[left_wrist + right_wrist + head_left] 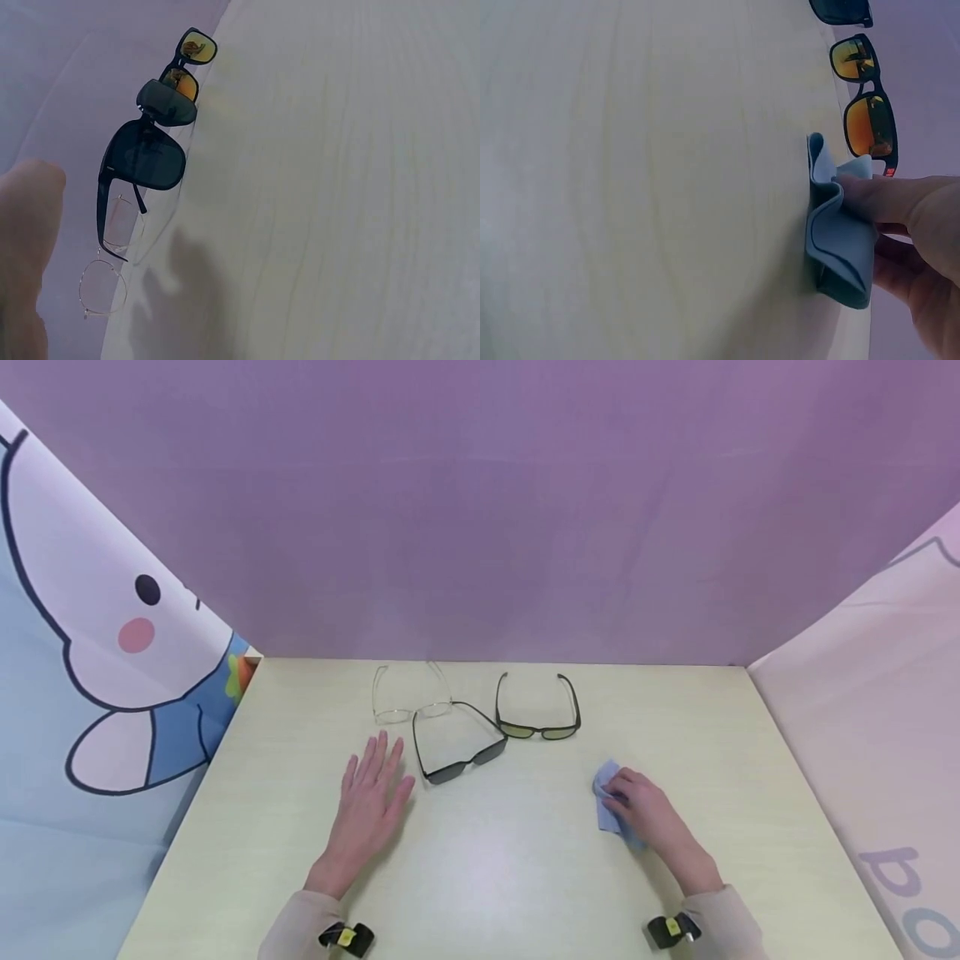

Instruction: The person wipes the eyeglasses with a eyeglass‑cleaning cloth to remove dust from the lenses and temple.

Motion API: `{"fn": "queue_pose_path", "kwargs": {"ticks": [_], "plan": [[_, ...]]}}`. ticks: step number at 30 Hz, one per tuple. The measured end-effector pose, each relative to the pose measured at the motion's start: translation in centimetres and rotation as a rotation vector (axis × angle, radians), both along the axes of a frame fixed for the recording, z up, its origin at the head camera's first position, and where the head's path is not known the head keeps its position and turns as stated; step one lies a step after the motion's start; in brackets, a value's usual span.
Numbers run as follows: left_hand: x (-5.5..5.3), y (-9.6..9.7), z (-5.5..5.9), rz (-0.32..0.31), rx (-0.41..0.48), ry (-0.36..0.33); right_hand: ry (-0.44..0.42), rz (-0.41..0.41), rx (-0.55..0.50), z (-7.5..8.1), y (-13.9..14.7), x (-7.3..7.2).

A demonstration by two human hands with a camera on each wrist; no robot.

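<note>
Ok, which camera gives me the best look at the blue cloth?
The right wrist view: the blue cloth is large there, its folds and edges clear where the right hand pinches it. The head view shows it small and partly covered by that hand; the left wrist view doesn't show it.

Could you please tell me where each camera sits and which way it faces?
Head: worn on the head, facing forward and down at the table; left hand, right hand and sleeves show.
Left wrist: worn there, facing past part of the left hand toward the dark sunglasses and wire-rimmed glasses.
Right wrist: worn there, facing the blue cloth in the right hand, which partly shows.
Both wrist views share the yellow-tinted glasses and dark sunglasses.
</note>
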State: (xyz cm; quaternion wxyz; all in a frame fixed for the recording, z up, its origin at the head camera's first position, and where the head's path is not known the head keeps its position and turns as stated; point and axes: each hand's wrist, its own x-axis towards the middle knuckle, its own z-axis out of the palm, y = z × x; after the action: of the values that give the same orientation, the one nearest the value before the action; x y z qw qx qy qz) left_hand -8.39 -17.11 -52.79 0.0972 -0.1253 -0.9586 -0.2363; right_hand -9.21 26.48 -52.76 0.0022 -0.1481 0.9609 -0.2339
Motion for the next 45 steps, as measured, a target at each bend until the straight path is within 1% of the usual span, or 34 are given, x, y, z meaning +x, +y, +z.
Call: {"fn": "queue_pose_path", "kwargs": {"ticks": [4, 6, 12, 16, 20, 27, 30, 34, 39, 45], "plan": [[-0.3, 0.1, 0.0, -0.070, 0.019, 0.073, 0.016, -0.009, 0.022, 0.3, 0.0, 0.1], [-0.4, 0.1, -0.1, -0.097, 0.024, 0.093, 0.014, -0.021, 0.024, 0.5, 0.0, 0.1], [-0.9, 0.3, -0.1, -0.135, 0.025, 0.113, 0.021, -0.050, -0.012, 1.1, 0.1, 0.1], [-1.6, 0.1, 0.1, -0.152, 0.020, 0.128, 0.038, -0.074, -0.056, 1.5, 0.3, 0.1], [-2.6, -0.2, 0.5, -0.146, -0.009, 0.132, 0.101, -0.074, -0.089, 1.7, 0.4, 0.0], [-4.6, -1.6, 1.3, -0.125, -0.062, 0.105, 0.190, -0.052, -0.119, 2.1, 0.4, 0.1], [-5.5, -2.3, 1.4, -0.114, -0.092, 0.109, 0.232, -0.038, -0.128, 2.4, 0.4, 0.1], [-6.8, -3.3, 1.2, -0.101, -0.141, 0.146, 0.287, -0.023, -0.138, 2.5, 0.3, 0.2], [-8.2, -4.3, 0.9, -0.088, -0.179, 0.182, 0.304, -0.019, -0.146, 2.6, 0.2, 0.4], [-9.7, -5.2, 0.6, -0.071, -0.204, 0.176, 0.293, -0.004, -0.145, 2.8, 0.0, 0.5]]}}
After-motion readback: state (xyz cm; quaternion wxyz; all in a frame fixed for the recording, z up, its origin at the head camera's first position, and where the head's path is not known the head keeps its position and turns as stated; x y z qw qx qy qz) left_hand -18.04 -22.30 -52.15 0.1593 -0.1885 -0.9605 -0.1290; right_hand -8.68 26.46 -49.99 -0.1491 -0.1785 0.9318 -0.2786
